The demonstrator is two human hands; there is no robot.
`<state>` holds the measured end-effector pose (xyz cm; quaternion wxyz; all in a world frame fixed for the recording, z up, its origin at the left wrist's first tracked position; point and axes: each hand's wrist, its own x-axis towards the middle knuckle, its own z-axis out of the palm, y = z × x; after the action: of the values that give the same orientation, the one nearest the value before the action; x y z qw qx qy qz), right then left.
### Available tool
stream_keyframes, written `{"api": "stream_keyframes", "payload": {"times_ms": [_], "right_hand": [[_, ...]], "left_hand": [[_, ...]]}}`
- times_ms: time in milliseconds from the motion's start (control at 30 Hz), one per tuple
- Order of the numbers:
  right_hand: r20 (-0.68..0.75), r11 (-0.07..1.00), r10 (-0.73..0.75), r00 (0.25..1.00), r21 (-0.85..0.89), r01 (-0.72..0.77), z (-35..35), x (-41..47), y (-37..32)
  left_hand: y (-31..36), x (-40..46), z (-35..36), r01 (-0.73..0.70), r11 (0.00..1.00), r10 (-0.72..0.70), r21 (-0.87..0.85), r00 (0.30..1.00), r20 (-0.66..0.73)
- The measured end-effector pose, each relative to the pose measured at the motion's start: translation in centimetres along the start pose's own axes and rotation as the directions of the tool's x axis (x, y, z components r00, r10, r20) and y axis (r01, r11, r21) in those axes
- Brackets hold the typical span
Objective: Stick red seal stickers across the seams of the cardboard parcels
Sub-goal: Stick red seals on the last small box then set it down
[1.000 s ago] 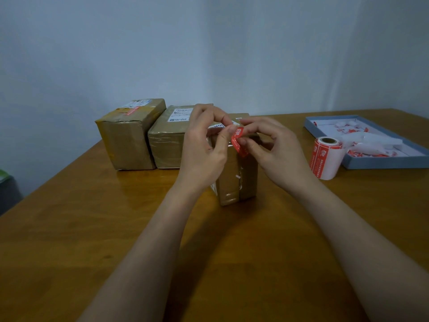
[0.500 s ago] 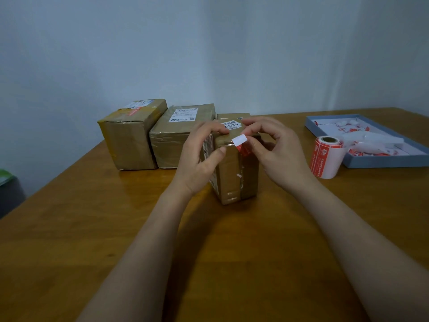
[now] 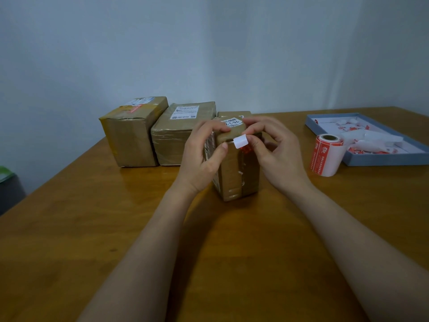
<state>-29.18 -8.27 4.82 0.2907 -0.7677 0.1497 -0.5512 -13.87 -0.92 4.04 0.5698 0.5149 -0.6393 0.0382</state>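
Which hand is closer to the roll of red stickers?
The right hand. It sits just left of the sticker roll, apart from it. The left hand is farther, on the far side of the small parcel.

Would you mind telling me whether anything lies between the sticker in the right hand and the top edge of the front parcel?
Nothing visible does: the right hand pinches the sticker right at the front parcel, whose top edge is bare there.

A wooden table (image 3: 69, 228) spreads beneath the grip. Far left of it, a green-topped bin (image 3: 9, 187) sits off the table's edge. A pale wall (image 3: 209, 54) rises behind.
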Motion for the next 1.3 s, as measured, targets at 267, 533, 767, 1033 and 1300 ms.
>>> {"api": "stream_keyframes", "payload": {"times_ms": [267, 533, 767, 1033, 1300], "right_hand": [[-0.042, 0.999, -0.041, 0.998, 0.021, 0.042, 0.4, -0.4, 0.0], [-0.096, 0.995, -0.091, 0.991, 0.025, 0.093, 0.7, -0.8, 0.3], [-0.113, 0.990, -0.140, 0.984, 0.004, 0.142, 0.9, -0.8, 0.8], [-0.089, 0.980, -0.198, 0.976, -0.013, 0.197, 0.8, -0.8, 1.2], [-0.081, 0.985, -0.172, 0.982, 0.007, 0.173, 0.5, -0.7, 0.8]], "left_hand": [[-0.1, 0.0, 0.2, -0.004, 0.999, 0.006, 0.046, 0.999, -0.054], [-0.3, 0.1, 0.4, -0.017, 0.997, 0.022, 0.081, 0.998, -0.062], [-0.2, 0.0, 0.4, -0.030, 0.995, 0.037, 0.095, 0.997, -0.074], [-0.2, 0.0, 0.3, -0.043, 0.992, 0.051, 0.117, 0.996, -0.068], [-0.3, 0.0, 0.3, -0.030, 0.995, 0.037, 0.095, 0.996, -0.079]]}}
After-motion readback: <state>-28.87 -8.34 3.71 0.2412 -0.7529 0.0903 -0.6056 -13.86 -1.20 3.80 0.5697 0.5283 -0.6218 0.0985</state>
